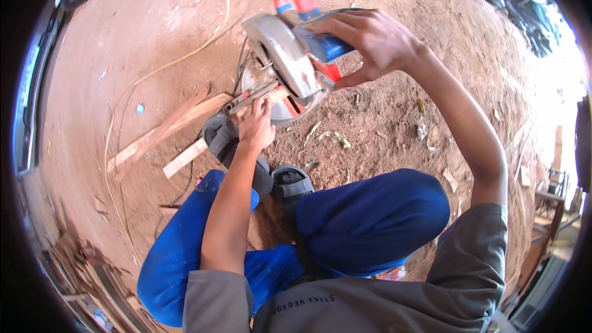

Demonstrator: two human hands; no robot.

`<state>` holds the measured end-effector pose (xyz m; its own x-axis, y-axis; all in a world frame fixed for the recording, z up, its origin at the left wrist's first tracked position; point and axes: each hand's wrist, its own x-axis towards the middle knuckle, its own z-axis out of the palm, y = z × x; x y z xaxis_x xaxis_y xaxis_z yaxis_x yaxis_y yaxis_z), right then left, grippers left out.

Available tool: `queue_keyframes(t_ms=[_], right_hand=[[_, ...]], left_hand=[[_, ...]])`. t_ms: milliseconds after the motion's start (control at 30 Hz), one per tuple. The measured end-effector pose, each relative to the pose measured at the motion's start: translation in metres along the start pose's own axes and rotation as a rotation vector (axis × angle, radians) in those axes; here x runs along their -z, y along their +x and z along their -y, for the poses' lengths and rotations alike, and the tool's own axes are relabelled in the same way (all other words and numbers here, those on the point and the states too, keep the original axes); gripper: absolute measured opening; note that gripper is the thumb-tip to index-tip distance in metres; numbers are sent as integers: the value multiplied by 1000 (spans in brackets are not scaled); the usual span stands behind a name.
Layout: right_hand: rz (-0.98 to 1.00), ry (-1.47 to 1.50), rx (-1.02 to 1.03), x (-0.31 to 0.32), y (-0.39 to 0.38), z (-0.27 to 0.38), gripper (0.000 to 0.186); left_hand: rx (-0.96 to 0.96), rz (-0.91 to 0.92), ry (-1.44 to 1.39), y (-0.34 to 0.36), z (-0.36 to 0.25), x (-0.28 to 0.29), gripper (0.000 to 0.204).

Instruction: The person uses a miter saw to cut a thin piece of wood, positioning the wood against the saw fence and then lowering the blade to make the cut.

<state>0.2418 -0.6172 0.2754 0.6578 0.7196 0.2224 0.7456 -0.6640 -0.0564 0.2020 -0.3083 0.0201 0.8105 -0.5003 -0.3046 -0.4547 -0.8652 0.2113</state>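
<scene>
A mitre saw (283, 55) with a silver blade guard and blue-and-red housing sits on the dirt. My right hand (367, 46) is wrapped round its handle at the upper right. My left hand (258, 123) grips a narrow wooden piece (276, 95) on the saw's round base (283, 111), beside the metal fence, its fingertips just left of the guard. Part of the piece is hidden under the guard and my fingers.
My sandalled feet (290, 182) are just below the saw. Wooden boards (142, 148) lie to the left, with a long pale cable (185, 55) on the ground. More timber (68, 271) is at the lower left; dark objects (505, 6) stand at the upper right.
</scene>
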Motion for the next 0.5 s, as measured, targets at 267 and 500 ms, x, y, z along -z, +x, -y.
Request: queue_keyframes(t_ms=[267, 500], right_hand=[[18, 95, -7, -2, -2, -2, 84], [1, 114, 29, -9, -2, -11, 75]], left_hand=[[-10, 23, -6, 6, 3, -1, 83], [-24, 29, -35, 4, 7, 8, 83]])
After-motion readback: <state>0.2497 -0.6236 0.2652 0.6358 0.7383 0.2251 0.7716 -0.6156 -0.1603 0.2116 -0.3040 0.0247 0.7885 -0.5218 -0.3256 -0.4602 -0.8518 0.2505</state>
